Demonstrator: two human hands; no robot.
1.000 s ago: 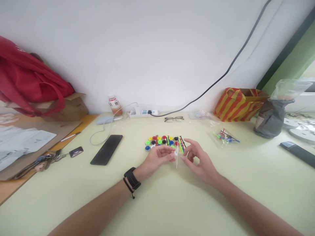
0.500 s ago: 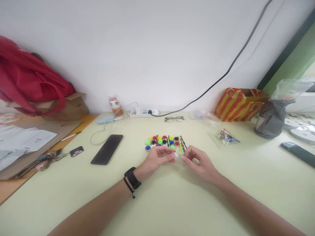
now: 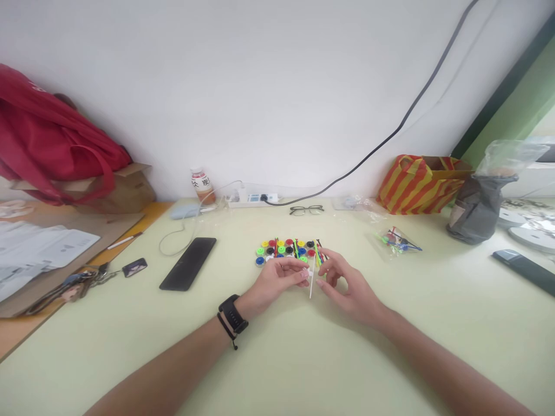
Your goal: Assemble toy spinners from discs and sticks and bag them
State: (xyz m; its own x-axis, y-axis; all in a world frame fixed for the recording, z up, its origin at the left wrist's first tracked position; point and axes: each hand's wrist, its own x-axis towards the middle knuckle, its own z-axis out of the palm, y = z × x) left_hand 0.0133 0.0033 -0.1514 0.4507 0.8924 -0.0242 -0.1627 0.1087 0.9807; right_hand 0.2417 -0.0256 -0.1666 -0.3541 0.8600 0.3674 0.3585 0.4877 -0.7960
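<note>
Fingertips pinched, my left hand (image 3: 281,279) holds a small white plastic piece, partly hidden by the fingers. A thin white stick (image 3: 312,280) stands out from it, slightly tilted, between both hands. My right hand (image 3: 347,286) is just right of the stick, thumb and fingers apart, with nothing visibly gripped. Beyond the hands lie rows of small round discs (image 3: 289,242) in yellow, red, green, blue, black and white. Thin coloured sticks (image 3: 296,248) lie across and beside them, partly covered by my right fingers.
A black phone (image 3: 188,263) and keys (image 3: 89,280) lie left. Glasses (image 3: 307,210), a power strip (image 3: 251,200) and a bottle (image 3: 203,186) are near the wall. Right are a clear bag of coloured parts (image 3: 398,241), a striped bag (image 3: 420,185) and a dark case (image 3: 529,271).
My right hand's fingers have spread from a pinch beside the white piece. The thin white stick now shows clearly between the hands. My left hand has stayed in place.
</note>
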